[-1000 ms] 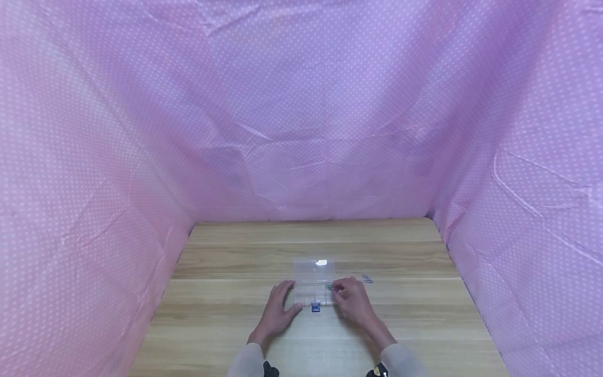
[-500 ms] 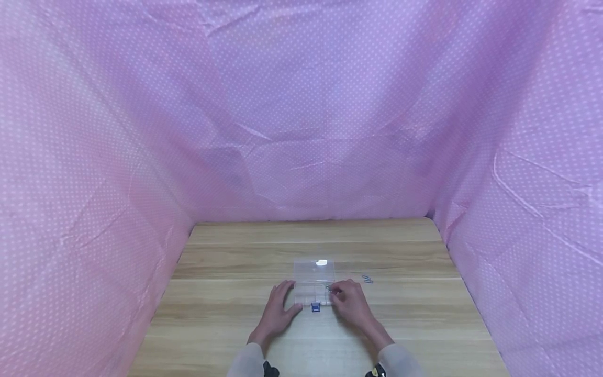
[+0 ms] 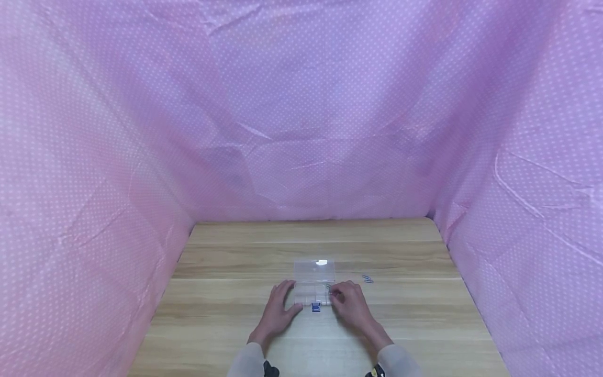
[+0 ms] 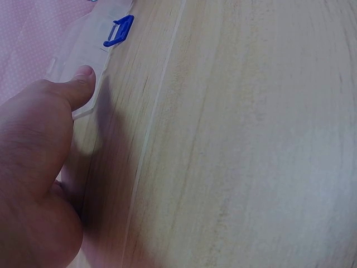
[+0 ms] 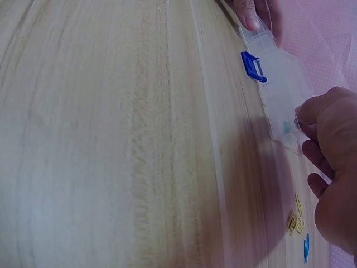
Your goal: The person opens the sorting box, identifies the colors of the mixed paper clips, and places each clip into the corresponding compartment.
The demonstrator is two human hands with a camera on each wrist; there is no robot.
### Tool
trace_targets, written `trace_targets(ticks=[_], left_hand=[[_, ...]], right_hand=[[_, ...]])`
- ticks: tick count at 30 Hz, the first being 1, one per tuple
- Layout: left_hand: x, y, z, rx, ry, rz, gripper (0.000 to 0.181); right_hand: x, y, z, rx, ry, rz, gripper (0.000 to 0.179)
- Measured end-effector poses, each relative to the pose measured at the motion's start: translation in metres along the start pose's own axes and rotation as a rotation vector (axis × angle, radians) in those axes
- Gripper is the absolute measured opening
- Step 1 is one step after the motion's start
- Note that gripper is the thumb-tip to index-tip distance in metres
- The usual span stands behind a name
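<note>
A clear plastic compartment box [image 3: 305, 294] lies on the table with its lid tipped back and a blue latch [image 3: 316, 307] at its front. My left hand [image 3: 277, 313] holds the box's left end, thumb at the front corner [image 4: 83, 84] and fingers along the side. At the right end, my right hand [image 3: 350, 303] has thumb and fingertips pinched together over the rim, on a small paper clip [image 3: 328, 286] that the fingers mostly cover. Through the cloudy wall in the right wrist view, a green patch [image 5: 287, 127] shows beside those fingertips.
Blue paper clips [image 3: 367, 279] lie on the table right of the box. Several yellow paper clips [image 5: 295, 222] lie near a blue one in the right wrist view. Pink dotted cloth [image 3: 311, 178] hangs around the wooden table [image 3: 226, 262].
My right hand has shifted slightly left over the box's right end, and less green shows at its fingertips. The left hand and the box have stayed put.
</note>
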State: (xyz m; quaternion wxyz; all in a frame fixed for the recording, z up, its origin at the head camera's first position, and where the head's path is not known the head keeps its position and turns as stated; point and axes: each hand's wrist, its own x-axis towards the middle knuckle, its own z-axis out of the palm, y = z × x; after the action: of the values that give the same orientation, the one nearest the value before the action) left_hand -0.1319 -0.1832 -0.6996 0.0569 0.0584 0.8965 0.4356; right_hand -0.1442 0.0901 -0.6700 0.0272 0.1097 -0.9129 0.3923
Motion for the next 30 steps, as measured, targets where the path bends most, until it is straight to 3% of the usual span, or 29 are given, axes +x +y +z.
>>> trace_targets(ticks=[17, 30], left_hand=[[-0.0009, 0.0018, 0.0012, -0.003, 0.006, 0.009, 0.070], [-0.0038, 0.0044, 0.0018, 0.017, 0.019, 0.022, 0.069]], right_hand=[[-0.0015, 0.0016, 0.0001, 0.017, 0.010, -0.004, 0.019], [-0.0034, 0.0014, -0.0011, 0.008, 0.010, 0.003, 0.033]])
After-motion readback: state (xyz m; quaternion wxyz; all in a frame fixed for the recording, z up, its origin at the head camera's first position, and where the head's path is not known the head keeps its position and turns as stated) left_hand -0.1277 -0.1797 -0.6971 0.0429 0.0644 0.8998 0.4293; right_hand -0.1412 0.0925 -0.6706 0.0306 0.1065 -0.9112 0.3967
